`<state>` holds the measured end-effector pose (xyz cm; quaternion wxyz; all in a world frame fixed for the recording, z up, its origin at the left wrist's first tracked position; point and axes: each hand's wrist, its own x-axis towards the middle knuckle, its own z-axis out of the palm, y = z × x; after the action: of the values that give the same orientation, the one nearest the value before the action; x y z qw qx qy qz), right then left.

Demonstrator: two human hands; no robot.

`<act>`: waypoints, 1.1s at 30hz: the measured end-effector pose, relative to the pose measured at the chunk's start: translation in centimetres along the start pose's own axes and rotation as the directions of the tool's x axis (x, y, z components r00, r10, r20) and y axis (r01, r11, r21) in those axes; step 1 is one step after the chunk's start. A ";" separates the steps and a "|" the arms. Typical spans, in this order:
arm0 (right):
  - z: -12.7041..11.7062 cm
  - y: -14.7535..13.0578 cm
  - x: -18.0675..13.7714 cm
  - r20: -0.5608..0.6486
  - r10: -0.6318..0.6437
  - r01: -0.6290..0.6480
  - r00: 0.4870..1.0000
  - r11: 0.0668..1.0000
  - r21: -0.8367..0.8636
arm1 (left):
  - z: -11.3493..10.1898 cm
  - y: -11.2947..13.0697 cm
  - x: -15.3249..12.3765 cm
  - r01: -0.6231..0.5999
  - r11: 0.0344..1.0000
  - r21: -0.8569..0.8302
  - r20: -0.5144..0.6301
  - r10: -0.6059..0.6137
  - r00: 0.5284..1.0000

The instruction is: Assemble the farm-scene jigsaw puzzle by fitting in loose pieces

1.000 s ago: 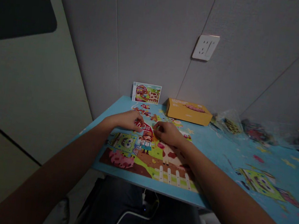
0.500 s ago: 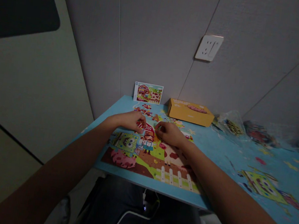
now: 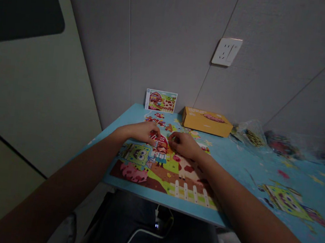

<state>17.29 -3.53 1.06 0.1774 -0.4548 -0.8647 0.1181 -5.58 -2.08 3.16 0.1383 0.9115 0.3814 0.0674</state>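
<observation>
Wall (image 3: 171, 41): we are facing grey panels, with a white socket plate (image 3: 227, 51) sitting to the upper right.
Table (image 3: 230, 167): our forearms are reaching across its blue, cartoon-printed top.
Puzzle (image 3: 172, 169): it is lying flat near the front edge, between and partly under our forearms, showing a red barn, a figure in a hat, a cow and a white fence.
Left hand (image 3: 144, 131): we are curving its fingers and thumb over the barn; whether they are gripping anything, we cannot tell.
Right hand (image 3: 186, 144): we are bending its fingertips toward the thumb just beside the barn's right side; again we cannot tell if anything is pinched.
Picture card (image 3: 161, 101): it is leaning against the wall, repeating the farm scene.
Loose pieces (image 3: 159, 115): several are lying between our hands and the card.
Orange box (image 3: 207, 122): it is resting right of the card.
Plastic bags (image 3: 253, 137): they are lying farther right, contents blurred.
</observation>
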 end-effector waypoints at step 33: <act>0.1 0.0 0.1 -0.010 -0.003 0.003 1.000 1.000 0.013 | 0.3 -0.8 0.1 0.171 0.983 0.071 -0.060 -0.167 0.984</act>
<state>17.23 -3.46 0.95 0.1848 -0.4529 -0.8637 0.1212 -5.93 -1.54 2.63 0.0984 0.8784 0.4631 0.0652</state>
